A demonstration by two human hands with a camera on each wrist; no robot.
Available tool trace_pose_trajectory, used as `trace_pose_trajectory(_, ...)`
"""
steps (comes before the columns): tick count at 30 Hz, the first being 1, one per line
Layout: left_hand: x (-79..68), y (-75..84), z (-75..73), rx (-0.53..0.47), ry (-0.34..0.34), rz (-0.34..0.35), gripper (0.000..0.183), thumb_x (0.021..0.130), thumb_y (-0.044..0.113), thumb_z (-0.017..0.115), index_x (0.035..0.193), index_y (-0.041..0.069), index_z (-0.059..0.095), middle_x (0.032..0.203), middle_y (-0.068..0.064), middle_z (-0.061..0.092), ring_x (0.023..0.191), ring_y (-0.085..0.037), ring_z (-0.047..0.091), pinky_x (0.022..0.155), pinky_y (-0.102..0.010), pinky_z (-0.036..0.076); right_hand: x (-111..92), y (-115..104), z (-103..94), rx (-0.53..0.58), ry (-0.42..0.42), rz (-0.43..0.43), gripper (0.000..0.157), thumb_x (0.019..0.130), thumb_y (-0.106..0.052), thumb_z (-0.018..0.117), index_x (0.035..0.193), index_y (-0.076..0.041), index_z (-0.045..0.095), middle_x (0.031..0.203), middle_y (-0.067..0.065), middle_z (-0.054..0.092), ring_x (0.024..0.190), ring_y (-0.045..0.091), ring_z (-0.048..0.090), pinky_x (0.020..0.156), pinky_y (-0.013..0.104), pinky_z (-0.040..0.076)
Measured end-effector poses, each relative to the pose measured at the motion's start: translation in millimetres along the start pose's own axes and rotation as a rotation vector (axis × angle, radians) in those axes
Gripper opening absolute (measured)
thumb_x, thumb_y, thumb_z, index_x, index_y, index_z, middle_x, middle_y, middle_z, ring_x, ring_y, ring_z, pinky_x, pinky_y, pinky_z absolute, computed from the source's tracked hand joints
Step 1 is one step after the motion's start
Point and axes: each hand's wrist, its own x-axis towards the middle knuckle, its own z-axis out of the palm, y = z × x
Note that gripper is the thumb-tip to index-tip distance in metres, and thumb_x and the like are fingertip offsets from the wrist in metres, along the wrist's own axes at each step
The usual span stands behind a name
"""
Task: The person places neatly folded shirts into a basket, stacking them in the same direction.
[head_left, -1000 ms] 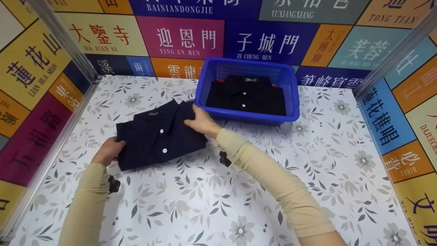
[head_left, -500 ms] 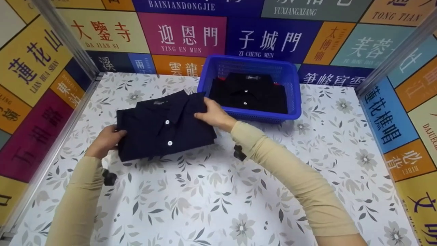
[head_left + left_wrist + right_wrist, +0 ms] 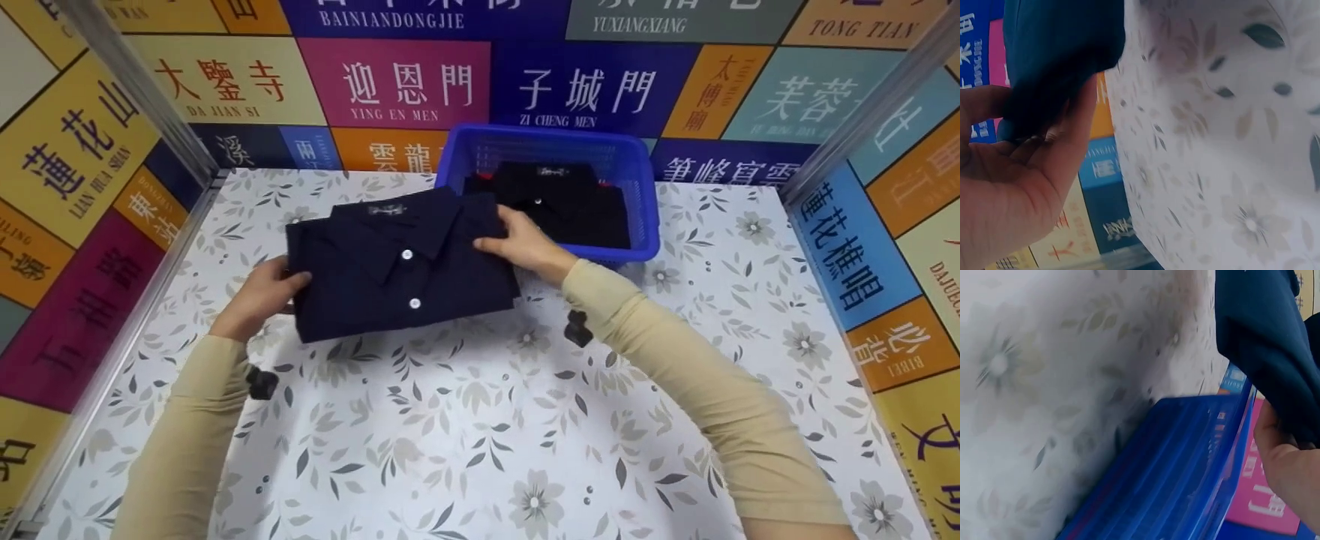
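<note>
A folded dark navy shirt (image 3: 360, 292) with white buttons and a collar label hangs above the table between both hands. My left hand (image 3: 259, 296) pinches its left edge, thumb on top and fingers underneath; the left wrist view shows the cloth (image 3: 1067, 50) between thumb and fingers. At the opposite edge, my right hand (image 3: 529, 244) grips the shirt near the basket's front left corner. In the right wrist view the shirt (image 3: 1269, 343) is bunched over the fingers. Inside the blue plastic basket (image 3: 645, 195) lies a folded black shirt (image 3: 577, 206), partly covered by my right hand and the navy shirt.
The basket stands at the back of a white table (image 3: 465, 435) with a grey leaf and flower pattern. Panels (image 3: 394, 82) with large characters close off the back and sides. A bit of red cloth (image 3: 484, 177) shows beside the black shirt.
Both hands have carried the navy shirt to the right and slightly back, lifting it. Its right edge now overlaps the basket's front left corner in the head view. The basket has stayed put.
</note>
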Motion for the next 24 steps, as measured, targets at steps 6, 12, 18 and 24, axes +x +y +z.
trace_pose_trajectory(6, 8.2, 15.6, 21.1, 0.011, -0.029, 0.07, 0.041, 0.1, 0.01, 0.047, 0.131, -0.016, 0.04, 0.118, -0.031, 0.053, 0.089, -0.019, 0.06, 0.071, -0.033, 0.057, -17, 11, -30.9, 0.062, -0.006, 0.027, 0.053, 0.089, -0.002, 0.065, 0.137, 0.005, 0.042, 0.122, 0.022, 0.06, 0.099, 0.024, 0.063, 0.088, 0.033, 0.05)
trace_pose_trajectory(12, 22.9, 30.5, 33.3, -0.009, -0.086, 0.103, 0.04, 0.1, 0.009, 0.048, 0.132, -0.013, 0.04, 0.118, -0.028, 0.054, 0.091, -0.021, 0.06, 0.071, -0.033, 0.057, -30, 17, -55.8, 0.084, 0.018, 0.033, 0.054, 0.09, -0.003, 0.064, 0.138, 0.005, 0.042, 0.124, 0.022, 0.058, 0.096, 0.019, 0.063, 0.085, 0.031, 0.051)
trace_pose_trajectory(18, 41.1, 44.3, 43.2, -0.035, -0.145, 0.133, 0.038, 0.1, 0.009, 0.049, 0.131, -0.012, 0.04, 0.115, -0.024, 0.053, 0.092, -0.021, 0.059, 0.071, -0.032, 0.057, -41, 21, -76.7, 0.081, 0.064, 0.064, 0.051, 0.091, -0.007, 0.065, 0.136, 0.003, 0.044, 0.124, 0.018, 0.058, 0.098, 0.018, 0.062, 0.086, 0.03, 0.05)
trace_pose_trajectory(24, 59.7, 60.6, 55.5, -0.061, -0.175, 0.153, 0.037, 0.101, 0.009, 0.049, 0.131, -0.01, 0.041, 0.114, -0.022, 0.053, 0.092, -0.022, 0.06, 0.071, -0.032, 0.057, -46, 20, -98.6, 0.068, 0.132, 0.05, 0.048, 0.09, -0.004, 0.065, 0.134, 0.003, 0.047, 0.12, 0.017, 0.06, 0.094, 0.017, 0.063, 0.082, 0.028, 0.052)
